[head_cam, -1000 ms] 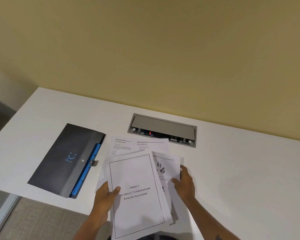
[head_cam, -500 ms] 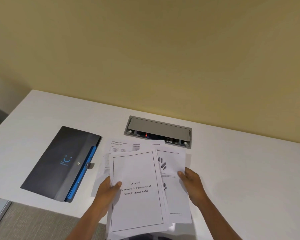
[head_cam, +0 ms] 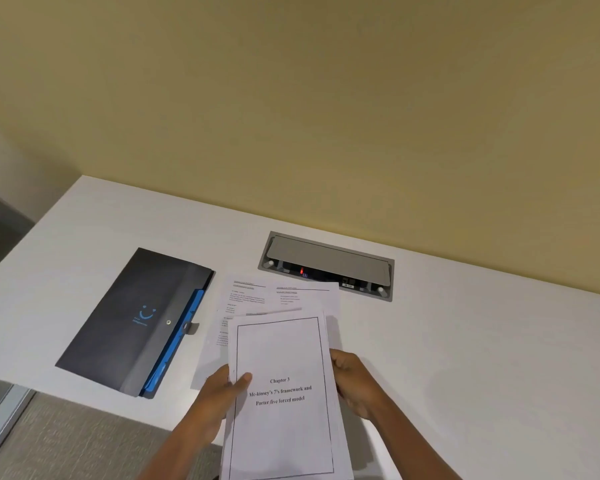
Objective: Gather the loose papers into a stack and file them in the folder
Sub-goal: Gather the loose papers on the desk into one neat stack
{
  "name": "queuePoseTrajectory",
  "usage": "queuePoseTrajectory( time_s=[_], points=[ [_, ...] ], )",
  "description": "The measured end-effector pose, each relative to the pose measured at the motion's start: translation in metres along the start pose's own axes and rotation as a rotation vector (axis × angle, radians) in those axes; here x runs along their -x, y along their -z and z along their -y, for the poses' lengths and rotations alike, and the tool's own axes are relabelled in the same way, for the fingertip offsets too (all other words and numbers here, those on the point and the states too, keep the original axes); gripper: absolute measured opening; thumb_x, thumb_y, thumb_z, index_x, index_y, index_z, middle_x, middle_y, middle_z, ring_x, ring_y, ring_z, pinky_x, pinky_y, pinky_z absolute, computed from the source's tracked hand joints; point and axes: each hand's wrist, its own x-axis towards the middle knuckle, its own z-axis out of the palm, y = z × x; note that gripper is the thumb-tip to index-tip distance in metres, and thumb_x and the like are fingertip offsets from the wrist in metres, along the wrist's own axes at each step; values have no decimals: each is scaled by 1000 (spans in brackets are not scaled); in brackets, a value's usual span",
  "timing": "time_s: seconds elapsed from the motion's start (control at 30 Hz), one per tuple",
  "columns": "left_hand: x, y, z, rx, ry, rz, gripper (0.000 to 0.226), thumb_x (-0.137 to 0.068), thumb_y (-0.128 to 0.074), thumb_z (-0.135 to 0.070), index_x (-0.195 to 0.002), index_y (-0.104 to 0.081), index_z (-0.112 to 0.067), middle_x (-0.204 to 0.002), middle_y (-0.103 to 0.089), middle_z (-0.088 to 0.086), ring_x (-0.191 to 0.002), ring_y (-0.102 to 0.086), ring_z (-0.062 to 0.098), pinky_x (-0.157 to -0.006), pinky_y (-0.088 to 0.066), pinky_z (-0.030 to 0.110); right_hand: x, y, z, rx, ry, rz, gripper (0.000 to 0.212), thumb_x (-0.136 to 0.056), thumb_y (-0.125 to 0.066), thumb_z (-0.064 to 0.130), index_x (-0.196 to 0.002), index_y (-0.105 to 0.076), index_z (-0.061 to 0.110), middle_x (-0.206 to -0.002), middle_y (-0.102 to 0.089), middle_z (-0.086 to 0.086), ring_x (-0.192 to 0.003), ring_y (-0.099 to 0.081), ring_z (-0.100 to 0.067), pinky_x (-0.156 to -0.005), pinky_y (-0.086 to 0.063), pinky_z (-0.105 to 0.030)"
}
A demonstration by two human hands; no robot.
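Your left hand (head_cam: 222, 393) grips the stack (head_cam: 281, 393) at its left edge, thumb on the title page. Your right hand (head_cam: 352, 382) closes on the right edge, its fingers hidden behind the sheets. The stack is lifted over the near edge of the desk (head_cam: 465, 341). Gathering is only partly done: a few loose papers (head_cam: 257, 299) lie flat beyond the stack, just right of the folder (head_cam: 132, 320). The folder looks closed, its clasp to the right. Picking up the rest, squaring and filing remain.
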Motion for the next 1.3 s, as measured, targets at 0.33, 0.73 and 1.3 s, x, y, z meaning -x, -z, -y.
queuePoseTrajectory(
  time_s=[0.33, 0.73, 1.3],
  points=[
    [4, 36, 45, 26, -12, -334, 14, -95, -67, -19, -105, -65, -28, -106, -75, 5, -98, -70, 26, -90, -57, 47, -39, -13, 29, 612, 174, -386, 51, -92, -77, 21, -139, -61, 10, -138, -62, -8, -133, -57, -24, -113, -46, -36],
    [16, 52, 57, 14, 27, -407, 20, -95, -66, -22, -114, -61, -21, -96, -72, -2, -90, -67, 21, -73, -55, 32, -101, 40, 80, 1362, 82, -273, 120, -87, -78, 48, -166, 7, 15, -175, 10, -5, -162, 6, -32, -129, -8, -61],
    [19, 45, 39, -69, -18, -423, 25, -94, -69, -22, -117, -68, -15, -96, -74, 0, -90, -67, 18, -73, -51, 32, -95, 37, 66, 939, 132, -504, 124, -82, -86, 40, -166, 2, 13, -173, -18, -8, -160, -15, -32, -131, -15, -50]
  ],
)
